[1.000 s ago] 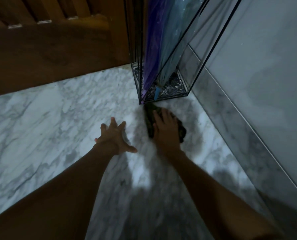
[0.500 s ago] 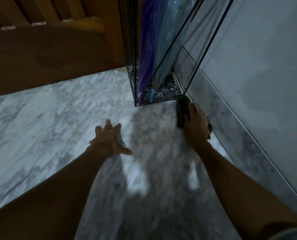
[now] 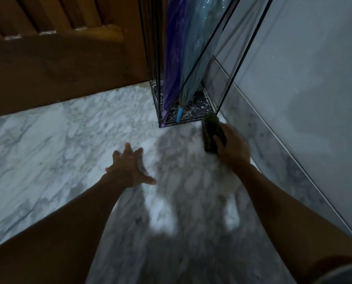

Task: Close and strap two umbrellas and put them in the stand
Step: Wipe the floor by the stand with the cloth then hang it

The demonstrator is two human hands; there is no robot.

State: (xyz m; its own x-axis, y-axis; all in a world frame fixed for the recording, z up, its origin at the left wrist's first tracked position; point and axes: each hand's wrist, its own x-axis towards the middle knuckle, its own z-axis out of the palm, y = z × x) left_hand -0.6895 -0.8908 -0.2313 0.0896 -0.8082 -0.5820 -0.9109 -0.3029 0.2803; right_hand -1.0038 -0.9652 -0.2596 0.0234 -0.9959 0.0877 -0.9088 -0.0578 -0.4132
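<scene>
My two forearms come in from 6 o'clock over the marble floor (image 3: 48, 140), which is blurred close to me. L. hand (image 3: 130, 169) sits at approx. 8 o'clock from centre frame, open, fingers spread and thumb stuck out to the side, holding nothing; can't tell if the palm touches the floor or hangs just above it. R. hand (image 3: 232, 146) is at 3 o'clock, gripping a dark green pad (image 3: 209, 132), thumb on its near face and fingers curled round the far side. Can't make out what the pad is exactly, too dark. Its far end lies just at the front r. corner of the stand (image 3: 183, 122). The stand is at 12 to 1 o'clock, a tall box w/ thin black frame and clear panels, on the floor in the corner betw. the wooden door (image 3: 58, 68) at 10 o'clock and the grey wall (image 3: 314, 78) at 2 o'clock. Both umbrellas are inside it, closed, tips down: purple umbrella (image 3: 172, 58) on the l., blue umbrella (image 3: 197, 48) touching it on the r., its light blue tip (image 3: 179, 115) on the stand's speckled base.
</scene>
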